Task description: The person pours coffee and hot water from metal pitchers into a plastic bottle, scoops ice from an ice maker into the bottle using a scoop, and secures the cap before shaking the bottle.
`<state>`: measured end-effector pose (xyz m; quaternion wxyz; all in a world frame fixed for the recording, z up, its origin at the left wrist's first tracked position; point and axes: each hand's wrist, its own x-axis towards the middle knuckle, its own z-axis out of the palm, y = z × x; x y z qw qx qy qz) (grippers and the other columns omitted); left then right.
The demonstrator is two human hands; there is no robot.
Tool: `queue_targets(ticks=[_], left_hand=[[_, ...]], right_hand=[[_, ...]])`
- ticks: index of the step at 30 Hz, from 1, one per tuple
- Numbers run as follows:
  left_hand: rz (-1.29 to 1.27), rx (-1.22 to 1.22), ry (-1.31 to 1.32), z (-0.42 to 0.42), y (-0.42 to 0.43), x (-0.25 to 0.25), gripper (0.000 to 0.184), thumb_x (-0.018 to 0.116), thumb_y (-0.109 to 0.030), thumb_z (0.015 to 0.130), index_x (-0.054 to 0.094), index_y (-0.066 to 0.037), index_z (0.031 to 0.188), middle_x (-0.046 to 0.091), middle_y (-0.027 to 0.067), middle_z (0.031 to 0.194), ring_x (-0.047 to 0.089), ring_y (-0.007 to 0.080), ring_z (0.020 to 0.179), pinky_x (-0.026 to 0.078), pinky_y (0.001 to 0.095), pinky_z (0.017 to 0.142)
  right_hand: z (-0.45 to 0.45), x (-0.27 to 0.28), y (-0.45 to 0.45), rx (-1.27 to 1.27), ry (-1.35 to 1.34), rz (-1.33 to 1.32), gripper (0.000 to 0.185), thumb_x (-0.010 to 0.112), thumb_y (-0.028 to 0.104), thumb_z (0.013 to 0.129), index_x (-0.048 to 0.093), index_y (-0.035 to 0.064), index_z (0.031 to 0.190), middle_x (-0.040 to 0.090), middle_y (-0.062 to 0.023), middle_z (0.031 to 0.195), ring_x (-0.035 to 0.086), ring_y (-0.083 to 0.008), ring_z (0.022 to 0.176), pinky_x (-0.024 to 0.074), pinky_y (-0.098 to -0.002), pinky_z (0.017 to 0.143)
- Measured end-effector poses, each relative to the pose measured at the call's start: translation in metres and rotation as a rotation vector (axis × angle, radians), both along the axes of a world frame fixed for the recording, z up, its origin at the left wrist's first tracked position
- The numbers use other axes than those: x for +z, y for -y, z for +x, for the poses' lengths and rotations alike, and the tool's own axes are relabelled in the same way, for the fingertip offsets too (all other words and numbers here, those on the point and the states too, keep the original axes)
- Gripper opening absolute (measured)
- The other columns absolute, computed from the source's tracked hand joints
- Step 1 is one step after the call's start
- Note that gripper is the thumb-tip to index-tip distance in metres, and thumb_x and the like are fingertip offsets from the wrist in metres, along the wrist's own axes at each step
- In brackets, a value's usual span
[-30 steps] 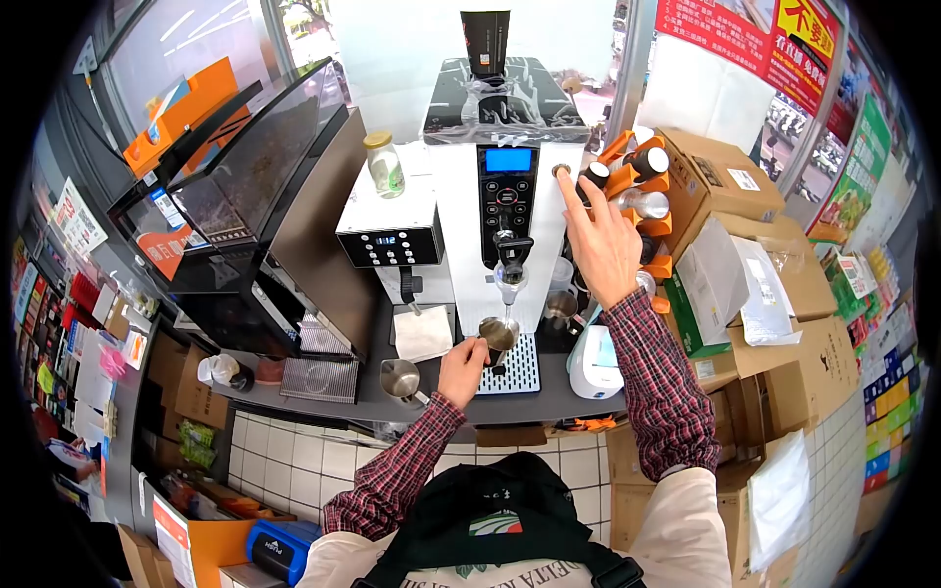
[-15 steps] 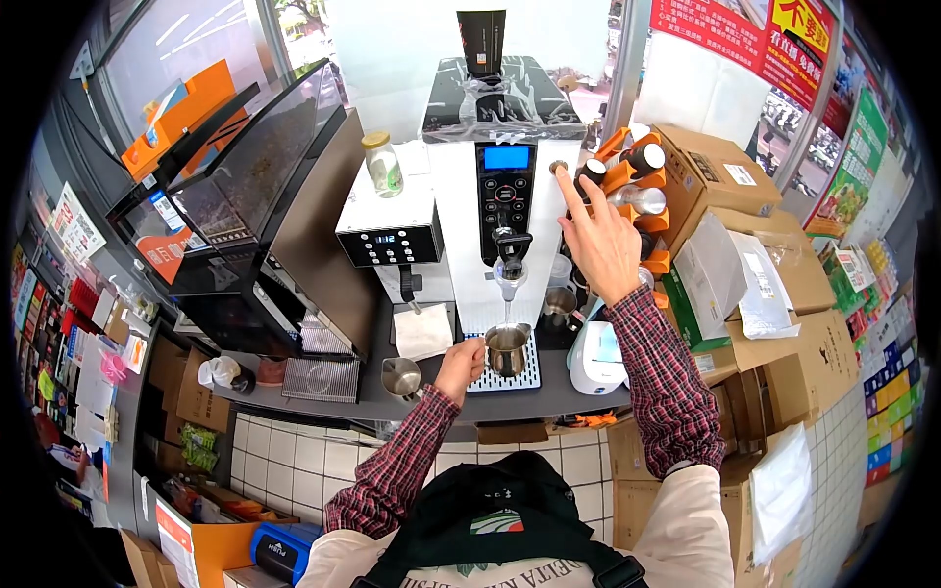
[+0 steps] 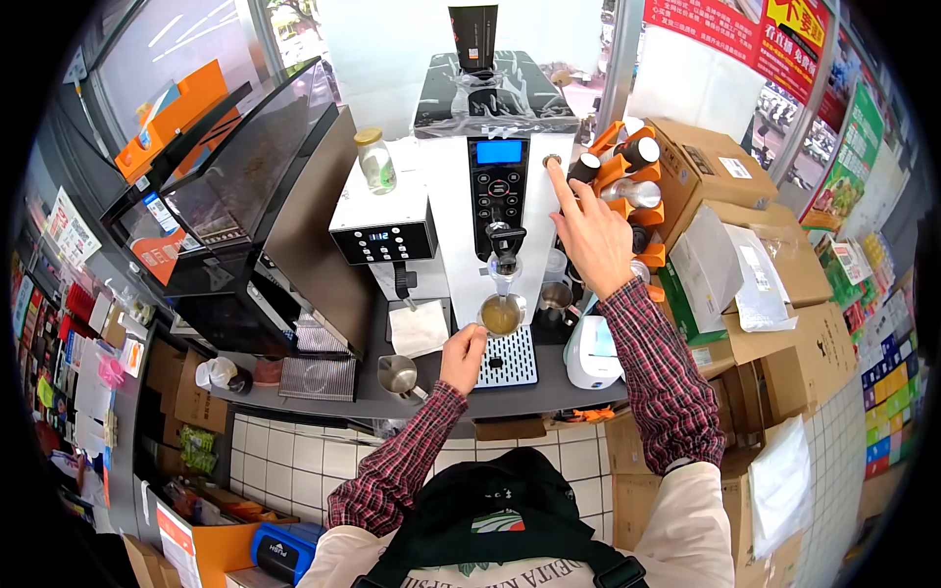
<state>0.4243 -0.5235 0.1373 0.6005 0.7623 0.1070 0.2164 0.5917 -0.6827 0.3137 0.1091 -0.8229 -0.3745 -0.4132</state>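
My left hand (image 3: 463,359) is closed round the handle of a metal pitcher (image 3: 503,316), held tilted just under the spout of a tall white dispensing machine (image 3: 453,201). Something brownish shows inside the pitcher. With its index finger stretched out, my right hand (image 3: 594,238) touches a round button (image 3: 553,161) on the upper right of the machine's front. Its other fingers are partly extended and hold nothing. Below the pitcher lies a slotted drip tray (image 3: 508,363). A second metal pitcher (image 3: 398,374) stands on the counter left of my left hand.
A smaller white machine (image 3: 384,211) with a glass jar (image 3: 374,162) on top stands to the left, a folded cloth (image 3: 419,328) before it. On the right are a white device (image 3: 592,353), a metal cup (image 3: 556,302), orange bottle holders (image 3: 627,181) and cardboard boxes (image 3: 725,176).
My left hand has raised the pitcher nearer the spout and tipped it so its inside shows. My right index finger remains at the button. The view has shifted slightly.
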Motion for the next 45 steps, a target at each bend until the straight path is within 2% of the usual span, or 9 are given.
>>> queue_targets(ticks=[3,6,12,17,23,30,37,40,45], left_hand=[[0.005,0.008,0.041,-0.003,-0.001,-0.003,0.036,0.049,-0.024,0.099,0.042,-0.001,0.072,0.037,0.0026,0.06,0.034,0.0115,0.057,0.034,0.0301,0.054],[-0.148,-0.05,0.019,-0.006,-0.003,-0.005,0.038,0.046,-0.025,0.102,0.042,-0.004,0.071,0.037,-0.0029,0.061,0.032,0.0069,0.059,0.031,0.0257,0.054],[-0.282,-0.071,0.042,-0.019,0.001,-0.002,0.04,0.043,-0.025,0.104,0.042,-0.006,0.069,0.037,-0.0029,0.064,0.035,0.006,0.06,0.031,0.0242,0.057],[-0.353,-0.029,0.032,-0.051,-0.006,0.001,0.04,0.043,-0.021,0.103,0.039,-0.004,0.068,0.038,-0.0018,0.064,0.034,0.0075,0.059,0.031,0.0247,0.056],[-0.066,0.181,0.007,-0.124,-0.046,0.003,0.036,0.046,-0.018,0.101,0.041,-0.002,0.069,0.039,0.0006,0.062,0.037,0.0097,0.059,0.033,0.0274,0.056],[-0.522,0.446,0.123,-0.196,-0.073,-0.031,0.036,0.043,-0.022,0.103,0.041,-0.006,0.071,0.038,-0.0013,0.065,0.036,0.0083,0.062,0.032,0.0253,0.059],[-0.286,0.711,0.038,-0.307,-0.194,-0.041,0.04,0.043,-0.026,0.104,0.043,-0.006,0.07,0.04,-0.0015,0.065,0.036,0.0084,0.062,0.032,0.0256,0.059],[-0.327,0.799,0.096,-0.339,-0.234,-0.051,0.039,0.043,-0.028,0.104,0.044,-0.007,0.071,0.041,-0.002,0.065,0.036,0.0082,0.062,0.033,0.0252,0.059],[-0.123,0.805,0.039,-0.406,-0.325,-0.041,0.041,0.04,-0.031,0.103,0.044,-0.006,0.072,0.041,-0.0005,0.064,0.038,0.0105,0.063,0.033,0.0269,0.06]], right_hand=[[-0.004,-0.001,0.001,-0.033,-0.052,-0.034,0.078,0.072,0.025,0.081,0.035,0.0198,0.149,0.062,-0.0062,0.107,0.063,-0.0194,0.075,0.0528,-0.0314,0.059],[-0.017,0.006,0.005,0.096,-0.052,0.123,0.07,0.07,0.023,0.084,0.038,0.0172,0.147,0.063,-0.0054,0.108,0.065,-0.0206,0.078,0.0527,-0.0318,0.062],[-0.041,-0.023,0.026,0.087,-0.18,0.21,0.063,0.07,0.019,0.085,0.044,0.0085,0.141,0.062,-0.0105,0.109,0.065,-0.0262,0.077,0.0523,-0.0344,0.063],[-0.072,-0.068,0.039,0.183,-0.387,0.353,0.056,0.069,0.01,0.086,0.048,0.0065,0.138,0.065,-0.0115,0.11,0.064,-0.0191,0.068,0.0506,-0.03,0.059],[-0.134,-0.142,0.03,0.357,-0.757,0.271,0.044,0.067,0.004,0.085,0.057,0.0068,0.128,0.067,-0.0105,0.101,0.061,-0.0186,0.062,0.0495,-0.0292,0.056],[-0.215,-0.167,-0.049,0.753,-0.963,-0.042,0.037,0.068,0.001,0.083,0.061,0.0068,0.119,0.067,-0.007,0.095,0.062,-0.0181,0.061,0.0499,-0.0292,0.056],[-0.275,-0.182,-0.142,0.871,-1.011,-0.156,0.035,0.069,0.002,0.082,0.063,0.0067,0.117,0.067,-0.0065,0.091,0.065,-0.018,0.065,0.0515,-0.0291,0.058],[-0.31,-0.186,-0.187,0.925,-1.014,-0.216,0.027,0.069,0.01,0.084,0.065,0.0095,0.11,0.066,-0.0049,0.089,0.065,-0.0224,0.066,0.0507,-0.0318,0.058],[-0.376,-0.182,-0.265,1.004,-1.005,-0.213,0.025,0.069,0.012,0.084,0.065,0.0101,0.109,0.064,-0.0048,0.087,0.063,-0.0245,0.064,0.0504,-0.0331,0.057]])
